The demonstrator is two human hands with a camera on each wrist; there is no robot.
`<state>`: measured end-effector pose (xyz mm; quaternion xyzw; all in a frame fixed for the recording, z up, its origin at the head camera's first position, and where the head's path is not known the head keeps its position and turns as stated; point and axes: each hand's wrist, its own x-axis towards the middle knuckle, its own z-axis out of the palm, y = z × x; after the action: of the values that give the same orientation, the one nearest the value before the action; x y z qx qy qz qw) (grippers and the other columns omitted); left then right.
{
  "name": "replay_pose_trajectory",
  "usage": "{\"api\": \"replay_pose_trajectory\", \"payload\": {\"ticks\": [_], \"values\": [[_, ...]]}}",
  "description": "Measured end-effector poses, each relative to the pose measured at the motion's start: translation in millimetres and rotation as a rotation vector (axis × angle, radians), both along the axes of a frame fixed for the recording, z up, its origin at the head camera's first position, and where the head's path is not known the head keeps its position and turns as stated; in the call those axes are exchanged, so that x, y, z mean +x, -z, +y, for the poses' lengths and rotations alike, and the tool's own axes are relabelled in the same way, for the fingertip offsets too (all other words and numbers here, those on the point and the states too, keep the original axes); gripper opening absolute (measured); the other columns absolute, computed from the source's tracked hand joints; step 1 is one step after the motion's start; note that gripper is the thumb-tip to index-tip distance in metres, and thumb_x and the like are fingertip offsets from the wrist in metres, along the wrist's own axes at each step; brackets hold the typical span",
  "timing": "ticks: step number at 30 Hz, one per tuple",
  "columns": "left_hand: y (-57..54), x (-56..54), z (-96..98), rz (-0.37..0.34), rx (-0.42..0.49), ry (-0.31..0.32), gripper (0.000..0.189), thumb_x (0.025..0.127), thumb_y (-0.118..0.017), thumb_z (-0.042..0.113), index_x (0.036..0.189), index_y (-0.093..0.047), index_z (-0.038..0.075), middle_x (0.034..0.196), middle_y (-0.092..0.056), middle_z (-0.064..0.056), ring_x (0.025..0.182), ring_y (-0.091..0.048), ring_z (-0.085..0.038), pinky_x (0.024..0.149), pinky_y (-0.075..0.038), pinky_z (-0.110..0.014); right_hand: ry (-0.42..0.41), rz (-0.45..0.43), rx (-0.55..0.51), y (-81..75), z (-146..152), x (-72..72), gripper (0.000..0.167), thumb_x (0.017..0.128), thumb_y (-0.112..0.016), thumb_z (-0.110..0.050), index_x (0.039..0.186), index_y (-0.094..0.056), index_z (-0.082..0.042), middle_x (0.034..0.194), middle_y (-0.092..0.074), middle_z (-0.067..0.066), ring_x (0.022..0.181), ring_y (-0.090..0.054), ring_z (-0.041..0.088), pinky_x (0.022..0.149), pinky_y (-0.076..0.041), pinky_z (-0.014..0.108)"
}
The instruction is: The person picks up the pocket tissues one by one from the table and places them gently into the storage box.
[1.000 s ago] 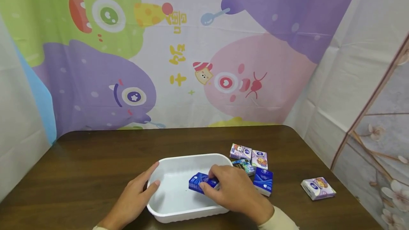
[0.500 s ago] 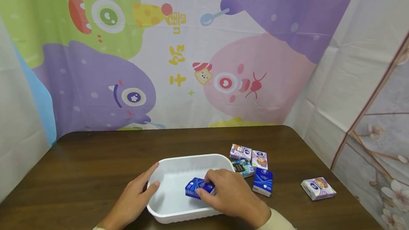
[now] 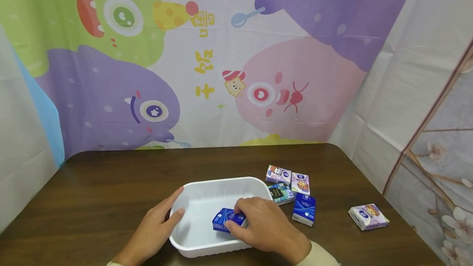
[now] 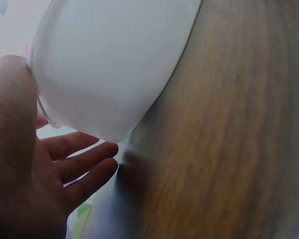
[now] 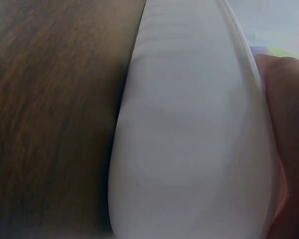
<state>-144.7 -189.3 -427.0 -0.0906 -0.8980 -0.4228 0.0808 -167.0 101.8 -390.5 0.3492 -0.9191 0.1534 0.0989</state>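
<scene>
Inside the white plastic tub (image 3: 196,233), toward its right end, my right hand (image 3: 267,225) pinches a blue pocket tissue pack (image 3: 220,219) between thumb and fingers. The pack's right part is hidden by the hand. My left hand (image 3: 157,227) lies at the tub's left end, its thumb over the rim and its fingers stretched along the outside. In the left wrist view, the fingers (image 4: 89,172) are extended and slightly spread by the tub wall (image 4: 109,64). The right wrist view shows mostly the tub's outer wall (image 5: 189,124), with part of the right hand (image 5: 291,114) beyond the rim.
Right of the tub lie another blue tissue pack (image 3: 304,208), a green-blue patterned pack (image 3: 282,193) and two lilac packs, one at the back (image 3: 278,174) and one beside it (image 3: 301,183). A further lilac pack (image 3: 368,216) lies near the right edge of the dark wooden table (image 3: 122,175).
My right hand has moved slightly left and toward me inside the tub, carrying the blue tissue pack lower. The left hand stays at the tub's left end.
</scene>
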Motion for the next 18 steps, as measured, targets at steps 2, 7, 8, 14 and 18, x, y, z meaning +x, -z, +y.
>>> {"api": "replay_pose_trajectory", "payload": {"ticks": [2, 7, 8, 14, 18], "values": [[-0.6, -0.1, -0.1, -0.013, 0.007, 0.0, 0.056, 0.103, -0.058, 0.028, 0.155, -0.042, 0.017, 0.151, -0.047, -0.015, 0.138, -0.042, -0.036, 0.11, -0.034, -0.058, -0.001, -0.002, 0.0, 0.0, 0.0, 0.0, 0.035, 0.093, -0.06, -0.058, 0.092, -0.066, -0.024, 0.081, -0.065, -0.013, 0.07, -0.056, 0.001, 0.063, -0.048, 0.023], [-1.1, -0.1, 0.0, -0.026, 0.004, -0.003, 0.056, 0.103, -0.058, 0.029, 0.155, -0.041, 0.018, 0.151, -0.046, -0.015, 0.139, -0.042, -0.036, 0.11, -0.033, -0.058, -0.009, -0.011, 0.012, 0.2, 0.5, 0.4, 0.037, 0.093, -0.059, -0.06, 0.095, -0.067, -0.024, 0.084, -0.066, -0.013, 0.074, -0.057, 0.001, 0.066, -0.05, 0.025], [-1.1, -0.1, 0.1, -0.025, 0.001, -0.005, 0.056, 0.103, -0.058, 0.029, 0.155, -0.042, 0.018, 0.151, -0.046, -0.015, 0.138, -0.042, -0.036, 0.11, -0.033, -0.058, -0.011, -0.015, 0.016, 0.1, 0.6, 0.4, 0.038, 0.093, -0.059, -0.061, 0.096, -0.068, -0.024, 0.086, -0.066, -0.013, 0.075, -0.058, 0.001, 0.067, -0.051, 0.025], [-1.8, 0.4, 0.5, -0.029, 0.005, -0.004, 0.056, 0.103, -0.058, 0.028, 0.155, -0.041, 0.018, 0.151, -0.046, -0.015, 0.138, -0.042, -0.036, 0.11, -0.033, -0.058, -0.011, -0.048, 0.042, -0.3, 0.2, 0.3, 0.042, 0.092, -0.058, -0.064, 0.101, -0.069, -0.024, 0.092, -0.068, -0.012, 0.083, -0.061, 0.002, 0.074, -0.054, 0.029], [-1.5, 1.0, 1.1, -0.011, 0.004, 0.0, 0.056, 0.102, -0.059, 0.027, 0.154, -0.042, 0.017, 0.15, -0.047, -0.015, 0.138, -0.043, -0.036, 0.11, -0.034, -0.057, -0.012, -0.071, 0.048, -1.3, -0.1, 0.4, 0.043, 0.092, -0.058, -0.064, 0.102, -0.069, -0.024, 0.093, -0.068, -0.013, 0.084, -0.061, 0.002, 0.076, -0.054, 0.029]]}}
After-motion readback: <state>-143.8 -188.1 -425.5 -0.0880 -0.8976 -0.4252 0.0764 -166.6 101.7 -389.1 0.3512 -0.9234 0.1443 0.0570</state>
